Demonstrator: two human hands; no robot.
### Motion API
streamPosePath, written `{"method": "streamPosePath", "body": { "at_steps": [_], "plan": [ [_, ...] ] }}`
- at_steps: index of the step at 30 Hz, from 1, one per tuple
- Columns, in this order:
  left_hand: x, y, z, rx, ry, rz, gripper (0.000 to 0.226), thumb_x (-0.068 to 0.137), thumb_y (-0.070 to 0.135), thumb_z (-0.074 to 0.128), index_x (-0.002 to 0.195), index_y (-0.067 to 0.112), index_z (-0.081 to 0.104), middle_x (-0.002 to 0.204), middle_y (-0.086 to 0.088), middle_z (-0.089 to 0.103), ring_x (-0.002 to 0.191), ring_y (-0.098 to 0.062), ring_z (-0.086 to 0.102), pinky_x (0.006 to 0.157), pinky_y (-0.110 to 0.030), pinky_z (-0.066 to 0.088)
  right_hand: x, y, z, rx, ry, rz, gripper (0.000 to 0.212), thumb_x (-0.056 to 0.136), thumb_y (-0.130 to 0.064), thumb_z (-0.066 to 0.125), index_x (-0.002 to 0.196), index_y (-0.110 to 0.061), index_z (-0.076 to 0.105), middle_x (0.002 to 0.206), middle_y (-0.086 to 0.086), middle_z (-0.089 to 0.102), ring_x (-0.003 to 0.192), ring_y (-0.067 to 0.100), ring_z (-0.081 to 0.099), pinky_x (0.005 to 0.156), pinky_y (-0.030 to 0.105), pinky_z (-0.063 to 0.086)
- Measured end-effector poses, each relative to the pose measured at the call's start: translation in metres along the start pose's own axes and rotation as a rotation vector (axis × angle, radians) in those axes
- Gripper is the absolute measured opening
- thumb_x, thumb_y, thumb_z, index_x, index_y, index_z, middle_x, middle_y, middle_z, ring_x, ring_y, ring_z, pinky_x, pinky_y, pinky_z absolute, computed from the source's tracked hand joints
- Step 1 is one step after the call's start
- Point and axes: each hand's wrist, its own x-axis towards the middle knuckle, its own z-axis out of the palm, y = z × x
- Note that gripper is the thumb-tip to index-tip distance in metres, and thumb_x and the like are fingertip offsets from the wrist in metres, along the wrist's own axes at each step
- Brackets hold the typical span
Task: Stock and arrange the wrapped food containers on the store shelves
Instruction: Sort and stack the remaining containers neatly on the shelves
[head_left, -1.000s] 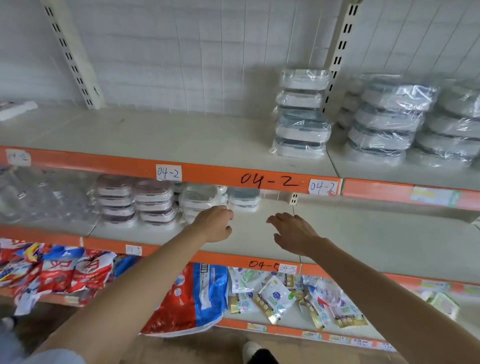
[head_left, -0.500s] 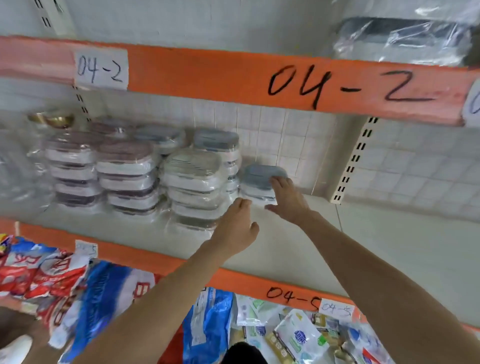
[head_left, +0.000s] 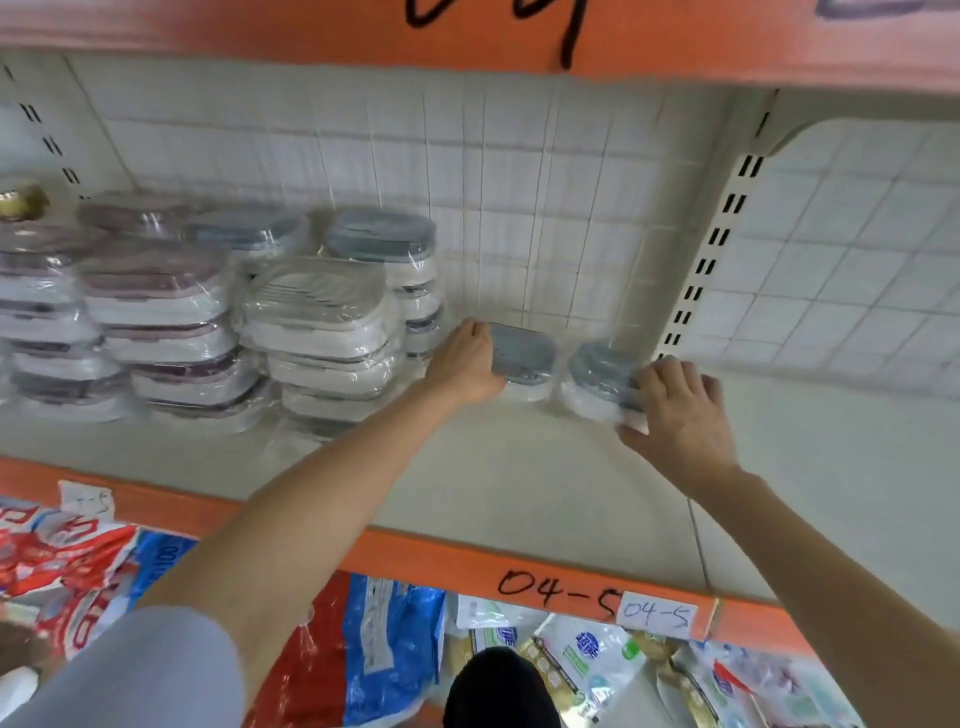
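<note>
Two plastic-wrapped containers with blue-grey lids sit side by side at the back of the middle shelf (head_left: 519, 483). My left hand (head_left: 465, 364) grips the left container (head_left: 524, 358) at its left end. My right hand (head_left: 675, 410) lies over the front right of the right container (head_left: 597, 376), fingers curled on its wrap. To their left stand stacks of wrapped containers: white-lidded (head_left: 317, 332), blue-lidded (head_left: 384, 244) and maroon-lidded (head_left: 156, 322).
The orange edge of the upper shelf (head_left: 467, 36) hangs close overhead. A slotted upright (head_left: 711, 260) stands just right of the containers, with bare shelf beyond it (head_left: 831, 467). Bagged goods (head_left: 363, 649) fill the shelf below the orange 04-5 rail (head_left: 561, 587).
My head has moved closer in under the upper shelf. Both hands have reached to the back; one blue-lidded stack is now two containers side by side, one under each hand.
</note>
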Motion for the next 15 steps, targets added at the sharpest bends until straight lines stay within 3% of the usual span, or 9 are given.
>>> {"method": "streamPosePath", "body": {
  "at_steps": [3, 5, 7, 8, 10, 12, 15],
  "plan": [
    [0.016, 0.007, 0.011, 0.116, -0.111, 0.08, 0.081, 0.08, 0.03, 0.067, 0.144, 0.004, 0.025, 0.152, -0.011, 0.023, 0.14, -0.025, 0.023, 0.109, -0.035, 0.026, -0.035, 0.014, -0.005, -0.065, -0.016, -0.042, 0.056, 0.045, -0.023, 0.089, 0.091, -0.005, 0.062, 0.093, 0.015, 0.057, 0.085, 0.035, 0.057, 0.078, 0.048, 0.046],
    [0.014, 0.011, 0.021, 0.161, -0.113, 0.115, 0.089, 0.077, 0.033, 0.066, 0.148, 0.009, 0.017, 0.154, -0.007, 0.016, 0.141, -0.023, 0.014, 0.11, -0.036, 0.026, -0.043, 0.017, -0.008, -0.075, -0.021, -0.083, 0.061, 0.041, -0.029, 0.092, 0.089, -0.005, 0.062, 0.092, 0.016, 0.057, 0.083, 0.035, 0.058, 0.076, 0.049, 0.048],
    [0.0, 0.013, 0.029, 0.177, -0.103, 0.128, 0.089, 0.075, 0.037, 0.064, 0.147, 0.014, 0.017, 0.146, -0.005, 0.021, 0.133, -0.024, 0.016, 0.1, -0.039, 0.034, -0.044, 0.017, -0.009, -0.044, -0.116, -0.122, 0.063, 0.052, -0.042, 0.088, 0.095, -0.005, 0.06, 0.105, 0.019, 0.056, 0.1, 0.038, 0.056, 0.084, 0.051, 0.049],
    [-0.009, 0.013, 0.032, 0.195, -0.1, 0.131, 0.088, 0.076, 0.041, 0.063, 0.146, 0.015, 0.017, 0.142, -0.005, 0.023, 0.129, -0.025, 0.018, 0.096, -0.04, 0.035, -0.044, 0.016, -0.009, -0.006, -0.191, -0.132, 0.064, 0.062, -0.046, 0.083, 0.103, -0.004, 0.057, 0.121, 0.023, 0.049, 0.118, 0.041, 0.047, 0.095, 0.053, 0.044],
    [-0.028, 0.013, 0.035, 0.249, -0.079, 0.134, 0.089, 0.078, 0.049, 0.061, 0.147, 0.014, 0.017, 0.139, -0.006, 0.024, 0.127, -0.027, 0.021, 0.095, -0.041, 0.035, -0.041, 0.013, -0.009, 0.083, -0.313, -0.094, 0.066, 0.075, -0.046, 0.072, 0.119, -0.004, 0.045, 0.152, 0.021, 0.017, 0.143, 0.035, 0.013, 0.112, 0.047, 0.027],
    [-0.045, 0.016, 0.034, 0.311, -0.041, 0.139, 0.088, 0.079, 0.054, 0.059, 0.145, 0.01, 0.022, 0.138, -0.009, 0.027, 0.125, -0.028, 0.026, 0.097, -0.042, 0.035, -0.039, 0.009, -0.013, 0.135, -0.372, -0.002, 0.069, 0.077, -0.042, 0.069, 0.126, -0.006, 0.037, 0.157, 0.016, -0.002, 0.145, 0.028, 0.004, 0.114, 0.041, 0.021],
    [-0.063, 0.022, 0.022, 0.329, -0.08, 0.161, 0.082, 0.079, 0.054, 0.061, 0.139, 0.008, 0.03, 0.136, -0.014, 0.03, 0.123, -0.03, 0.029, 0.103, -0.043, 0.031, -0.042, -0.003, -0.022, 0.108, -0.448, 0.067, 0.075, 0.077, -0.038, 0.064, 0.135, -0.008, 0.027, 0.157, 0.012, 0.005, 0.142, 0.026, 0.011, 0.111, 0.04, 0.021]
  ]
}}
